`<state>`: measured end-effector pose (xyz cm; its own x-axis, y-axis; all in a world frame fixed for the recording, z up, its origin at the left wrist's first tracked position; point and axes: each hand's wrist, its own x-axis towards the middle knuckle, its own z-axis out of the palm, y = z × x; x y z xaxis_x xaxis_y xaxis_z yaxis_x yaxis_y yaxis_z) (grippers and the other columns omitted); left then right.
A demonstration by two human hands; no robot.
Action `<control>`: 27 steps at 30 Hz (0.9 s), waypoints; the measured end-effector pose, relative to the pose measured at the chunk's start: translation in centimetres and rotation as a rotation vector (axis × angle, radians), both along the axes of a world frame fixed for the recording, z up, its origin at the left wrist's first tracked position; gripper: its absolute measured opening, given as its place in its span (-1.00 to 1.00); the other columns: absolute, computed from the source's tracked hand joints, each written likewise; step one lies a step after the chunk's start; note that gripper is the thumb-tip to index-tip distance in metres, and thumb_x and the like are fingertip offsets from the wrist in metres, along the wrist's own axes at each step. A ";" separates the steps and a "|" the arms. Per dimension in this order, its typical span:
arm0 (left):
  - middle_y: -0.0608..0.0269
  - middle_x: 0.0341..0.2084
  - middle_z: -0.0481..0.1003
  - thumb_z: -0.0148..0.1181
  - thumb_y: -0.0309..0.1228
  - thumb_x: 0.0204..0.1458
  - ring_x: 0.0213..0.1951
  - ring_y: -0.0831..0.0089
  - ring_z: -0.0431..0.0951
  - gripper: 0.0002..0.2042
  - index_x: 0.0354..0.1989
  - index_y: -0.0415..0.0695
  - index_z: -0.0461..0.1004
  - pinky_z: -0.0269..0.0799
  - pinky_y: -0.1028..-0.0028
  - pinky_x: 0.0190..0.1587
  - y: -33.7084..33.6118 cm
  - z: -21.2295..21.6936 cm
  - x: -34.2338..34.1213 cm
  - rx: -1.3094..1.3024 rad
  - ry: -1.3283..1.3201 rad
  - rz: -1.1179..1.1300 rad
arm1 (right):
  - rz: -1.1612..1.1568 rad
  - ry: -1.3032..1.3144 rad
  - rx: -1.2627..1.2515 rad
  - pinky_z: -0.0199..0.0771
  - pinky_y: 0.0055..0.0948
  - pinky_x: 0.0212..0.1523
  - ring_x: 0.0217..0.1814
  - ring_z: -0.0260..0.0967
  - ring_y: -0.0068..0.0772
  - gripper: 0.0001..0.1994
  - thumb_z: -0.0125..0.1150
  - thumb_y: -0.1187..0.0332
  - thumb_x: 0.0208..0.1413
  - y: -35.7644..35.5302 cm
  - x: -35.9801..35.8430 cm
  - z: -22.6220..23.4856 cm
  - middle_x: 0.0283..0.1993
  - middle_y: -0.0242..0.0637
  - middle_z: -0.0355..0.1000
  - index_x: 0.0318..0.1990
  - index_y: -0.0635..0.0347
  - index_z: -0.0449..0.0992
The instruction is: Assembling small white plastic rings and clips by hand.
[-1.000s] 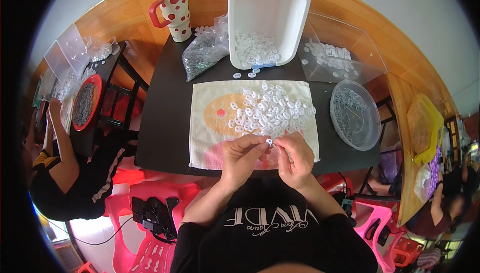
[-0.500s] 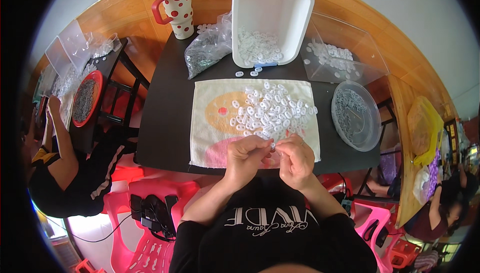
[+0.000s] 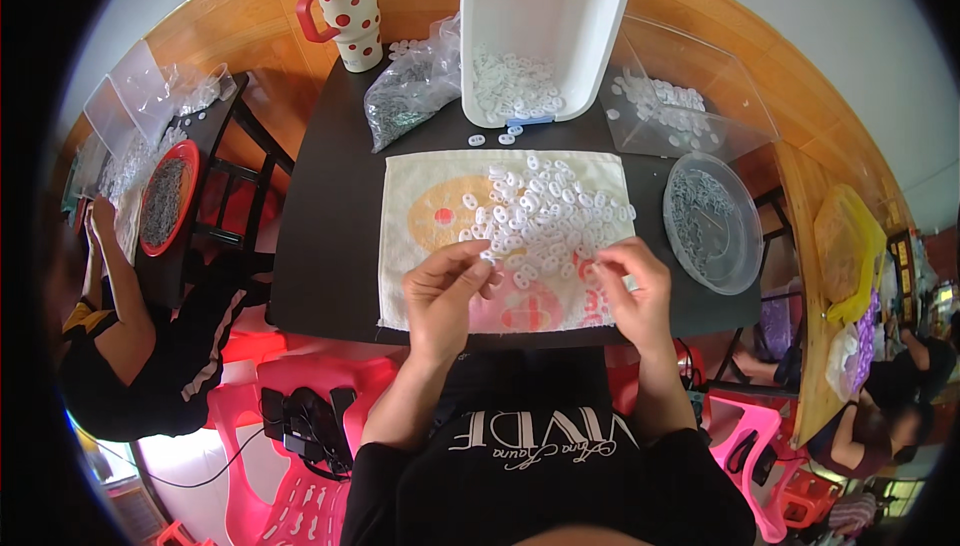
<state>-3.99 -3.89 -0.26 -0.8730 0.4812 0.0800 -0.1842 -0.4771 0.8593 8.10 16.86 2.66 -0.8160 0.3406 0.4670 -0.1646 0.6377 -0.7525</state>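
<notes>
A printed cloth (image 3: 430, 196) lies on the black table (image 3: 330, 226), covered on its right half by a heap of several small white plastic pieces (image 3: 545, 211). My left hand (image 3: 445, 296) rests at the cloth's near edge, its fingertips pinched on one small white piece at the heap's edge. My right hand (image 3: 635, 291) is at the heap's near right corner, thumb and fingers closed on another small white piece. The hands are a little apart from each other.
A white tub (image 3: 545, 31) tipped up at the back holds more white pieces. Beside it are a clear bag (image 3: 410, 86), a spotted mug (image 3: 345, 6), a clear lid (image 3: 680, 96) and a round clear bowl (image 3: 710, 221). Another person (image 3: 110, 316) sits at left by a red tray (image 3: 165, 196).
My hands have drawn apart from each other and reached forward into the near edge of the heap; earlier they were held together over the cloth's near edge.
</notes>
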 end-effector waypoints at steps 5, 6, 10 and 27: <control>0.00 -0.34 0.62 0.12 -0.66 0.17 -0.37 0.42 0.62 -0.82 -0.06 -0.34 0.52 0.47 0.56 -0.36 -0.6 0.0 0.2 -0.004 -0.055 -0.020 | 0.083 -0.125 0.422 0.46 -0.27 -0.25 -0.25 0.42 -0.18 -0.73 0.19 0.68 -0.11 -3.5 -1.4 -0.5 -0.30 -0.17 0.41 -0.19 0.28 0.57; 0.00 -0.34 0.62 0.12 -0.66 0.17 -0.37 0.42 0.62 -0.82 -0.06 -0.34 0.52 0.47 0.56 -0.36 -0.7 -0.1 0.3 -0.007 -0.055 -0.019 | 0.066 -0.135 0.448 0.43 -0.18 -0.23 -0.20 0.36 -0.10 -0.69 0.22 0.64 -0.14 -4.1 -1.9 -0.4 -0.28 -0.20 0.35 -0.17 0.23 0.59; -0.01 -0.33 0.63 0.12 -0.67 0.18 -0.35 0.41 0.63 -0.83 -0.07 -0.34 0.51 0.49 0.55 -0.34 -1.0 -0.1 0.7 -0.017 -0.086 -0.049 | 0.039 -0.224 0.617 0.41 -0.24 -0.22 -0.19 0.35 -0.13 -0.68 0.26 0.61 -0.16 -4.3 -3.2 -0.3 -0.26 -0.23 0.33 -0.16 0.21 0.60; 0.06 -0.38 0.61 0.09 -0.67 0.18 -0.39 0.45 0.61 -0.89 -0.15 -0.35 0.50 0.47 0.56 -0.35 -0.2 0.1 1.1 -0.070 -0.079 -0.068 | 0.079 -0.065 0.476 0.41 -0.32 -0.25 -0.24 0.40 -0.21 -0.78 0.26 0.62 -0.09 -4.1 -2.1 -1.9 -0.28 -0.21 0.40 -0.22 0.27 0.57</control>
